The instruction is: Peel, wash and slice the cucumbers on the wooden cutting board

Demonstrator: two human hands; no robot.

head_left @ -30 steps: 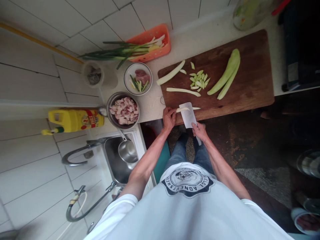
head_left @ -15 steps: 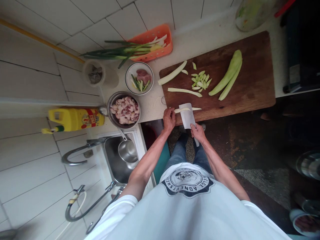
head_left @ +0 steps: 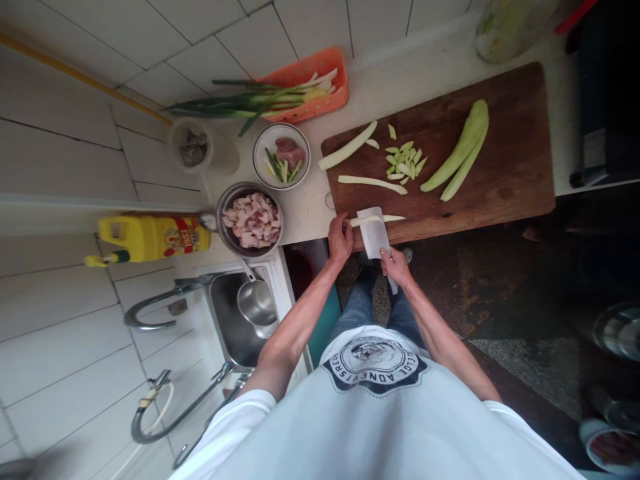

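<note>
Vegetable strip lies across the near edge of the wooden cutting board on the counter. Cleaver rests broadside over its middle, handle enclosed by the right hand. Left hand pinches the strip's left end, its grip closed there, apparently steadying it clear of the blade.

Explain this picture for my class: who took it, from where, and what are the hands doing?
No machine here: a person wears a camera on the head, looking down at their own arms. The left hand steadies a pale strip on the wooden board. The right hand grips a cleaver, its blade on the strip. Farther up the board lie cut pieces and two long green halves. Left of the board stand a bowl of meat, a plate, an orange basket of scallions and a yellow bottle.
</note>
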